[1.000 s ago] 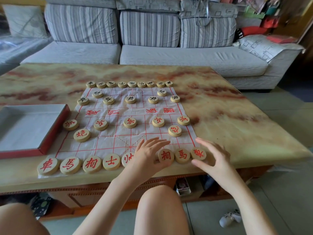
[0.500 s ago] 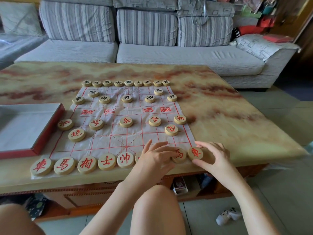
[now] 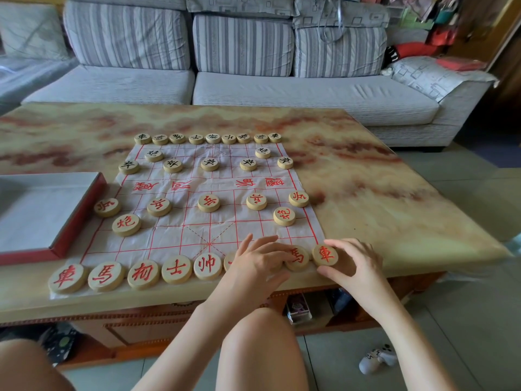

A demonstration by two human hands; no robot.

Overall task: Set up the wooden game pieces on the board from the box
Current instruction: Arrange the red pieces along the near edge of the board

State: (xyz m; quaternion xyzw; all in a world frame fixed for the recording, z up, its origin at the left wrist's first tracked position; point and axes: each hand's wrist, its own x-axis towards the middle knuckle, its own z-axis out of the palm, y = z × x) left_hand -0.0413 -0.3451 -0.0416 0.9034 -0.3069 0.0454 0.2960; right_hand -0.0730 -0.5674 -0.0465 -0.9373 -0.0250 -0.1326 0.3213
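A thin white cloth board with red lines lies on the counter, which has a shiny top with swirly tan and red marks. Round wooden pieces sit all over the board. Those with red signs are on the near half and those with black signs are on the far half, with a tidy row of black ones along the far edge.

The box is red outside and grey inside. It sits on the counter just left of the board, its left side is cut off by the edge of the view, and nothing shows inside it.

The left hand lies flat with fingers spread over the near row. It hides one piece and most of the piece beside it, so I cannot tell if it holds anything. The horse piece peeks out at its fingertips. The right hand is curled half open around the corner piece, with the thumb under the near side and fingers at the right side.

Two bare knees show below the counter. A grey striped sofa stands behind it. On the tiled floor lies a white game controller. Things under the counter are too dark to make out
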